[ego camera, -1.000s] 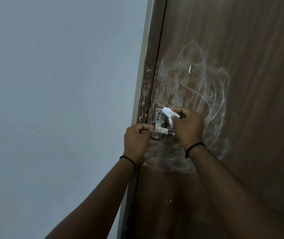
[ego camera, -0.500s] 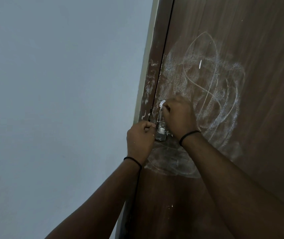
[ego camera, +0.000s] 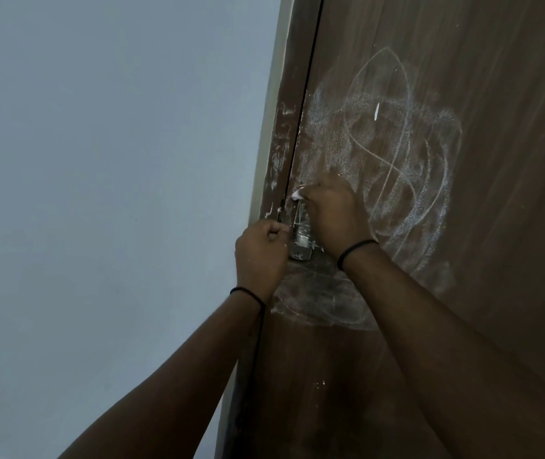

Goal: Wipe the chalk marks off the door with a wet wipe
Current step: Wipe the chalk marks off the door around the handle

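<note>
A: Crumpled white wet wipe (ego camera: 296,194) sat pinched in the right hand (ego camera: 334,215), far-left edge of the brown wooden door (ego camera: 496,160). Why there?

B: Smeared white chalk marks (ego camera: 396,154) reached it. Left hand (ego camera: 259,251) was clenched beside the metal latch (ego camera: 300,240), probably steadying.

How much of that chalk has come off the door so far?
Not much looks done: the chalk marks are smeared but cover a broad patch of the door, and a hazy smear sits below the metal latch. In hand: the right hand pinches the wet wipe at the door's edge, while the left hand stays beside the latch. Nearly everything remains.
</note>
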`<state>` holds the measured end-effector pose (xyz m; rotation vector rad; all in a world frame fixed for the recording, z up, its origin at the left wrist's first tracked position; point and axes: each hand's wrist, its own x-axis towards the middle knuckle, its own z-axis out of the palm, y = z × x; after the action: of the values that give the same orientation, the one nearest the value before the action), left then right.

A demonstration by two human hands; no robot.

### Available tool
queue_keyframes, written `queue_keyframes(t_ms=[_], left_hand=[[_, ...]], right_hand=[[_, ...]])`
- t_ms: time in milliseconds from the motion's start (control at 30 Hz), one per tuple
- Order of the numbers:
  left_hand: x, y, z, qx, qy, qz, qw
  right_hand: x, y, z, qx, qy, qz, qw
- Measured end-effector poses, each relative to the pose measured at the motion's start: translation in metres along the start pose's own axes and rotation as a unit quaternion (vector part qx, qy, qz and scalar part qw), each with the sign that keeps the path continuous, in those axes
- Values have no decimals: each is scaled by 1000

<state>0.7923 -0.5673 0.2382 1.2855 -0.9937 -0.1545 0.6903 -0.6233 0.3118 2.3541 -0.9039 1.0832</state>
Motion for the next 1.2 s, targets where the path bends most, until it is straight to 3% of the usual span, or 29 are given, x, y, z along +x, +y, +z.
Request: queue_keyframes(t_ms=[167, 400, 633, 900, 1200], left_hand=[[-1, -5, 3, 5, 1, 11, 1000], [-5, -13, 9, 42, -5, 18, 999], [-4, -14, 10, 54, 0, 41, 998], [-4, -4, 7, 64, 33, 52, 996], [-5, -5, 9, 69, 37, 72, 994]], right_hand=[[-13, 14, -5, 37, 32, 57, 997], [-3, -4, 1, 9, 20, -3, 1000], [-26, 19, -7, 8, 57, 19, 998], [-8, -1, 8, -22, 26, -20, 999], [-20, 14, 3, 30, 69, 29, 997]])
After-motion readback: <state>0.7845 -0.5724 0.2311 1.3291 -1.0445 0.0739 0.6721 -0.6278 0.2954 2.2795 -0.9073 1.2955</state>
